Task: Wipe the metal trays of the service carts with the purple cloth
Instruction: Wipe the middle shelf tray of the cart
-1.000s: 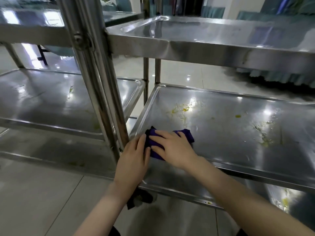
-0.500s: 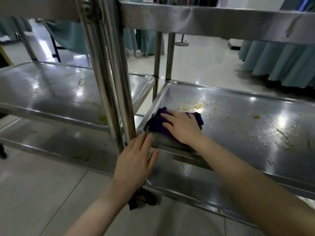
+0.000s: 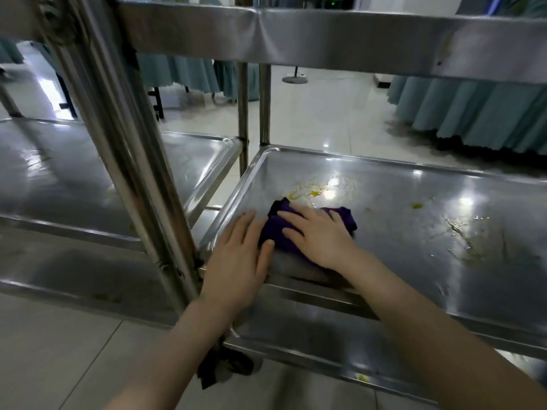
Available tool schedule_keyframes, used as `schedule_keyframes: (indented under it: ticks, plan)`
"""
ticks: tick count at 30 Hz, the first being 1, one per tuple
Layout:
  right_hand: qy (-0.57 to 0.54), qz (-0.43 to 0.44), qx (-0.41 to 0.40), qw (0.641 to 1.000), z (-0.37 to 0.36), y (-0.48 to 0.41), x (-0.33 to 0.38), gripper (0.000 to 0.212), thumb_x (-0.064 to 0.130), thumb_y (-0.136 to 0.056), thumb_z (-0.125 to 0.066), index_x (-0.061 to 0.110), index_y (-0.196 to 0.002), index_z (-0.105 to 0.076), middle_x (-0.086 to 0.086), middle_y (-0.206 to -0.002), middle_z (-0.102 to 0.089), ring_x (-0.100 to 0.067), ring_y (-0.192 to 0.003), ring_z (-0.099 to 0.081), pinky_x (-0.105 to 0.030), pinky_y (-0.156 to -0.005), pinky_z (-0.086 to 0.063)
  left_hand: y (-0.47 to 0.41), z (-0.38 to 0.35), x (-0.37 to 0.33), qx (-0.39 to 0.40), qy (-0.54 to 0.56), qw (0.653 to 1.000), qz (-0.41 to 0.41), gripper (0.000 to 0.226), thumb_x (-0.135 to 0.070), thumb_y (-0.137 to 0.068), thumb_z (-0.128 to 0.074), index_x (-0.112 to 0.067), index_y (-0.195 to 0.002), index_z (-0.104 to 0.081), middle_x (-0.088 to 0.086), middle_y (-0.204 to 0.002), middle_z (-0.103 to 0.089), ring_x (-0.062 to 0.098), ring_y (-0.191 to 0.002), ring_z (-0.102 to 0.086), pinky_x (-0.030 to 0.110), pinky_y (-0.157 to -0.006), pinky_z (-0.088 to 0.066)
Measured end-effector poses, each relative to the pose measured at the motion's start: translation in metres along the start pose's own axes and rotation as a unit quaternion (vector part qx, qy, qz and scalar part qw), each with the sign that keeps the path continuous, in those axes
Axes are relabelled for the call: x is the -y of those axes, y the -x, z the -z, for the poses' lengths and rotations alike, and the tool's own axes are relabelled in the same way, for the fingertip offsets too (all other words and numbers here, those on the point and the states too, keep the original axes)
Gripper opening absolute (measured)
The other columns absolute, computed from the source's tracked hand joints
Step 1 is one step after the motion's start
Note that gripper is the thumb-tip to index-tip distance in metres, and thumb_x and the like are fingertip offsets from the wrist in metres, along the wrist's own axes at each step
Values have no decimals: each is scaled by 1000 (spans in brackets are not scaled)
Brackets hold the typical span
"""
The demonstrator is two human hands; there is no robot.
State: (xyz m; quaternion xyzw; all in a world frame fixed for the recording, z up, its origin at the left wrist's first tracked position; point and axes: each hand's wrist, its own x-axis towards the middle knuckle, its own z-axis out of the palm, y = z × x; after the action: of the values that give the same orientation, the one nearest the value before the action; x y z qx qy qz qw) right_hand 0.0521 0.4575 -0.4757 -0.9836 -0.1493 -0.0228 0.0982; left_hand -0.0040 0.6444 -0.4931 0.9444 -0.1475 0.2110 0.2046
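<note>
- middle tray (image 3: 414, 255) of the right-hand cart: the surface in hand. Over the last second the wiping has crept from the near rim at 6 o'clock up toward 12. The near left corner reads as covered, the rest not yet.
- left cart tray (image 3: 74, 179), at 9 o'clock of the work: faint marks, no hand on it. Judged still to do.
- post (image 3: 133, 173), upright between the two carts, bare now.
- right hand (image 3: 319, 235): flat on the cloth, palm down, fingers straight and spread, pointing to about 10 o'clock. It presses rather than pinches; nothing is gripped.
- left hand (image 3: 236, 261): laid over the tray's near rim, fingers straight and close together, thumb just touching the cloth's left edge. Half a second ago it rested by the post; now it looks set to brace or help steer.
- purple cloth (image 3: 343, 220): bunched under the right hand on the left part of the middle tray, nearer the near rim than the far one. It sits further up the tray than a second ago.
- yellow spill (image 3: 313, 193): at 12 o'clock of the cloth, just beside its far edge. Likely the next stroke takes it.
- yellow spot (image 3: 417, 206): at 2 o'clock of the cloth, well apart.
- smear (image 3: 461, 232): out at 3 o'clock, further still. Much of this tray remains.
</note>
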Motion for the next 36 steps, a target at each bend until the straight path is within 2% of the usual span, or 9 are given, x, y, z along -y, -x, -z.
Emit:
schedule_keyframes:
  ticks: [4, 9, 12, 15, 20, 23, 26, 31, 36]
  plan:
    - [-2, -72, 20, 997, 6, -43, -15, 47, 50, -102, -27, 42, -148, -27, 11, -160, -15, -23, -144, -21, -55, -116, -9, -19, -6, -5, 41, 4, 999, 0, 49, -40, -100, -34, -21, -146, -35, 2, -152, -35, 18, -142, -25, 34, -114, -23]
    - [-25, 33, -28, 999, -1, 66, -16, 48, 57, -98, -22, 48, -144, -32, 21, -154, -25, -9, -138, -28, -43, -116, -10, -20, -4, -7, 49, 37, 998, 0, 50, -42, -101, -25, -19, -143, -40, 2, -146, -43, 19, -141, -28, 37, -113, -25]
    - [-51, 25, -15, 998, 2, 105, -23, 57, 67, -93, -9, 50, -143, -30, 26, -153, -26, -2, -137, -28, -38, -117, -10, -29, -8, -14, 60, 56, 997, -17, 48, -39, -102, -28, -18, -144, -39, 1, -145, -44, 18, -140, -27, 34, -113, -24]
    - [0, -18, -20, 1000, 9, 60, -39, 54, 62, -94, -18, 48, -145, -29, 19, -155, -25, -11, -138, -29, -46, -117, -14, -39, -17, -32, 61, 76, 994, -50, 44, -32, -101, -36, -16, -141, -41, 2, -144, -46, 18, -139, -29, 33, -114, -24]
    - [5, -171, 5, 985, 20, -30, -71, 47, 49, -101, -28, 41, -147, -28, 8, -159, -18, -26, -142, -25, -53, -116, -11, -33, -25, -41, 59, 76, 993, -72, 45, -37, -99, -36, -20, -141, -42, 0, -144, -45, 15, -141, -28, 32, -114, -26]
    - [6, -123, -10, 992, 14, 5, -62, 46, 50, -100, -28, 44, -146, -30, 10, -157, -23, -22, -141, -26, -52, -117, -10, -31, -23, -35, 67, 102, 991, -46, 46, -41, -98, -36, -22, -139, -42, -3, -142, -47, 12, -140, -27, 26, -110, -23]
    - [-4, -45, -43, 998, 12, 100, -44, 52, 60, -96, -15, 46, -143, -35, 17, -152, -31, -11, -136, -32, -45, -116, -14, -32, -27, -39, 73, 81, 991, -73, 42, -38, -99, -41, -21, -137, -45, -2, -139, -50, 14, -140, -30, 30, -110, -25]
    - [-12, -51, -26, 998, 24, 133, -63, 53, 61, -95, -14, 47, -143, -33, 19, -151, -32, -9, -134, -35, -45, -115, -21, -37, -36, -77, 50, 116, 985, -115, 35, -26, -97, -42, -15, -128, -55, 3, -126, -60, 23, -130, -45, 38, -107, -36]
    - [19, -216, -26, 976, 42, 45, -131, 45, 47, -101, -32, 41, -146, -32, 8, -156, -26, -26, -138, -31, -49, -115, -16, -46, -57, -113, 84, 81, 979, -167, 38, -24, -96, -46, -17, -133, -52, 3, -133, -55, 25, -132, -42, 38, -112, -31]
